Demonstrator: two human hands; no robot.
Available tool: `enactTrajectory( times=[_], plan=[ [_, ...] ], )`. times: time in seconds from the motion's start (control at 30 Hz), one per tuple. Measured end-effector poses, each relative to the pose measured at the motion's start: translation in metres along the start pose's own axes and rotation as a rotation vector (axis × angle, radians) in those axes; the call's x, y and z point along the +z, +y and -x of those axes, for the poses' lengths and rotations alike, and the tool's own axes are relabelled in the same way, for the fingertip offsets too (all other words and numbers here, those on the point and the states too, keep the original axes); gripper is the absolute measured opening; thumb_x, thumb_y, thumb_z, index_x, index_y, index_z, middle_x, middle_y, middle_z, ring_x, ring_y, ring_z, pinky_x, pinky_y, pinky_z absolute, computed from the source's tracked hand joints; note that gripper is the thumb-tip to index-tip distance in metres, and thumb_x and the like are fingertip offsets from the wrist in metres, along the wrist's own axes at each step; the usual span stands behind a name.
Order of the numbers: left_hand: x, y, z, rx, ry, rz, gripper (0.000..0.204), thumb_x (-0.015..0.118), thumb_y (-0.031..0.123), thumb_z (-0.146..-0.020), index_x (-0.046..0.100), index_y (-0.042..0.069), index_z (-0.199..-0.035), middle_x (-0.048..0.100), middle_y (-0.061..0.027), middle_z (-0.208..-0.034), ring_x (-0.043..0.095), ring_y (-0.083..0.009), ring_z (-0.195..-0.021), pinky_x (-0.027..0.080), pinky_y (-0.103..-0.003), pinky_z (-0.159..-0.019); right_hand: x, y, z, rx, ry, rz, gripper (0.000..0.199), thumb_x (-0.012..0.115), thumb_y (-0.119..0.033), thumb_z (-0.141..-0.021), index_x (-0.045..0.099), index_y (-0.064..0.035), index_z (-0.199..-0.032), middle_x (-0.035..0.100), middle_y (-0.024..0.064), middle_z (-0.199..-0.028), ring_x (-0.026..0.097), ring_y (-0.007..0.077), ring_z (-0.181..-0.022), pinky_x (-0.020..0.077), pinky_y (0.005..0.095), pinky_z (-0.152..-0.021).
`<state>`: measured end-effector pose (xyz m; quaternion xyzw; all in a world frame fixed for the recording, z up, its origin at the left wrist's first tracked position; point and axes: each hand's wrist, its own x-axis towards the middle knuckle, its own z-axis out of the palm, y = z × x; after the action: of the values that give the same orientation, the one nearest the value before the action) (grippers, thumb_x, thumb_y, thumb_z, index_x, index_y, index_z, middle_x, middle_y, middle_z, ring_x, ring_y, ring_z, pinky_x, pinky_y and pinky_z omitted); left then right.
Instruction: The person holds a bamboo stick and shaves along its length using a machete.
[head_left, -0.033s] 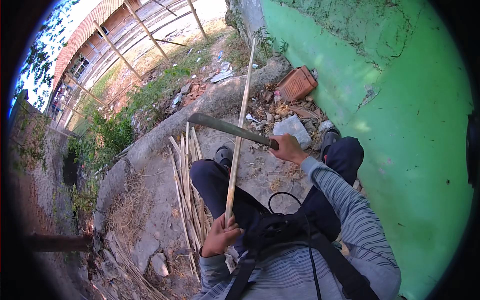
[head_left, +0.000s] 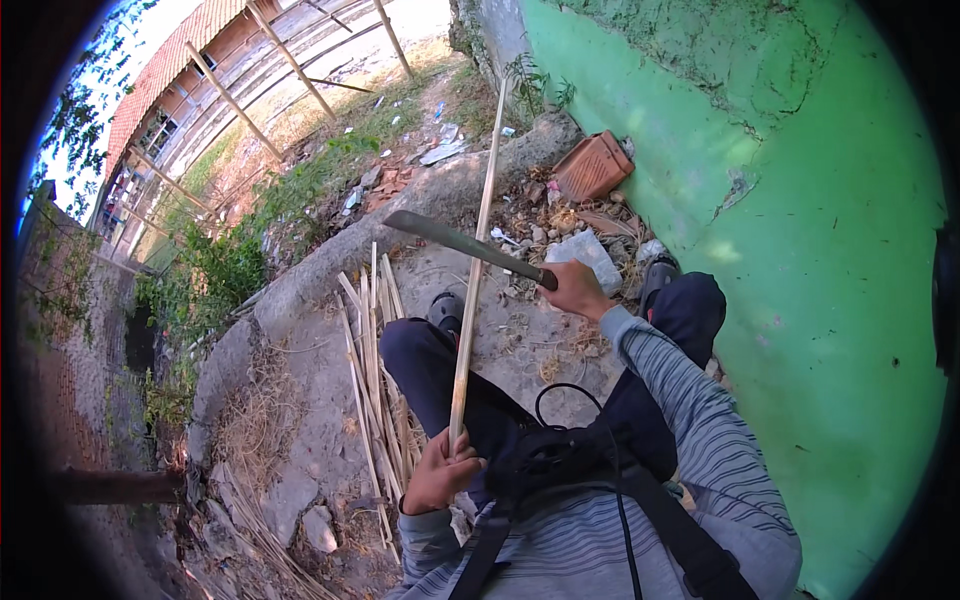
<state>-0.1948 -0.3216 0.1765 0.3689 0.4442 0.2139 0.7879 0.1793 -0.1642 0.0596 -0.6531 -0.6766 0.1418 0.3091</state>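
Observation:
A long, pale bamboo strip [head_left: 481, 235] slants up and away from my lap, its near end gripped in my left hand [head_left: 443, 472]. The fingers and thumb close around it. My right hand [head_left: 580, 291] is wrapped around the dark handle of a machete [head_left: 455, 241]. Its blade points left and crosses the strip about midway along. Whether the blade touches the strip, I cannot tell. A bundle of similar bamboo strips [head_left: 368, 385] lies on the ground left of my bent knee.
A green wall [head_left: 820, 300] rises close on the right. Ahead are a terracotta-coloured block [head_left: 594, 165], a pale stone slab [head_left: 585, 259] and rubble. A low concrete curb [head_left: 330, 255] curves around the left. A black cable [head_left: 565, 388] loops over my lap.
The machete blade has shifted slightly farther away from me along the strip. The strip's far end has swung a little to the left. My left hand has stayed put.

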Motion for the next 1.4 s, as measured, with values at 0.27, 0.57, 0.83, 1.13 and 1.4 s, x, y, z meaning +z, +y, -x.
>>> enactTrajectory(
  times=[0.27, 0.57, 0.83, 1.13, 1.4],
  plan=[
    [-0.009, -0.004, -0.007, -0.065, -0.002, 0.133, 0.044, 0.065, -0.017, -0.085, 0.037, 0.017, -0.090, 0.039, 0.0102, -0.072, 0.038, -0.0002, -0.056, 0.035, -0.020, -0.051, 0.010, -0.034, 0.029, -0.191, -0.159, -0.144, 0.022, 0.075, -0.030, -0.081, 0.072, -0.0124, -0.094, 0.072, 0.0156, -0.075, 0.070, 0.0421, -0.071, 0.0577, 0.0523, -0.069],
    [-0.011, -0.017, 0.019, -0.141, 0.002, 0.133, 0.044, 0.071, -0.011, -0.085, 0.037, 0.017, -0.091, 0.041, 0.0096, -0.068, 0.036, -0.0004, -0.047, 0.025, -0.022, -0.039, 0.028, 0.049, -0.027, 0.355, -0.001, 0.015, 0.025, 0.072, -0.030, -0.085, 0.075, -0.0064, -0.093, 0.074, 0.0219, -0.086, 0.072, 0.0437, -0.085, 0.0570, 0.0528, -0.078],
    [-0.020, -0.033, 0.018, 0.067, 0.124, -0.218, 0.036, 0.077, 0.000, -0.091, 0.044, 0.013, -0.088, 0.040, 0.0097, -0.071, 0.036, 0.0003, -0.061, 0.028, -0.021, -0.054, 0.042, 0.043, -0.022, 0.457, 0.035, -0.712, 0.042, 0.078, -0.045, -0.093, 0.075, -0.0028, -0.094, 0.063, 0.0048, -0.066, 0.060, 0.0198, -0.057, 0.0467, 0.0367, -0.055],
    [0.000, -0.019, -0.027, 0.229, 0.176, -0.503, 0.029, 0.063, 0.028, -0.109, 0.051, 0.010, -0.090, 0.043, 0.0094, -0.073, 0.035, -0.0005, -0.063, 0.028, -0.021, -0.055, -0.018, -0.048, -0.017, 0.433, -0.182, -1.314, 0.037, 0.076, -0.037, -0.099, 0.072, -0.0065, -0.119, 0.044, -0.0107, -0.063, 0.036, 0.0000, -0.049, 0.0301, 0.0215, -0.044],
    [-0.015, -0.039, -0.034, 0.178, 0.147, -0.747, 0.036, 0.044, 0.036, -0.115, 0.057, 0.004, -0.104, 0.052, 0.0016, -0.072, 0.052, -0.0079, -0.060, 0.043, -0.026, -0.056, -0.019, -0.051, -0.013, 0.354, -0.052, -1.362, 0.025, 0.083, -0.021, -0.094, 0.069, -0.0031, -0.104, 0.055, -0.0046, -0.069, 0.044, 0.0025, -0.048, 0.0341, 0.0238, -0.043]
  ],
)
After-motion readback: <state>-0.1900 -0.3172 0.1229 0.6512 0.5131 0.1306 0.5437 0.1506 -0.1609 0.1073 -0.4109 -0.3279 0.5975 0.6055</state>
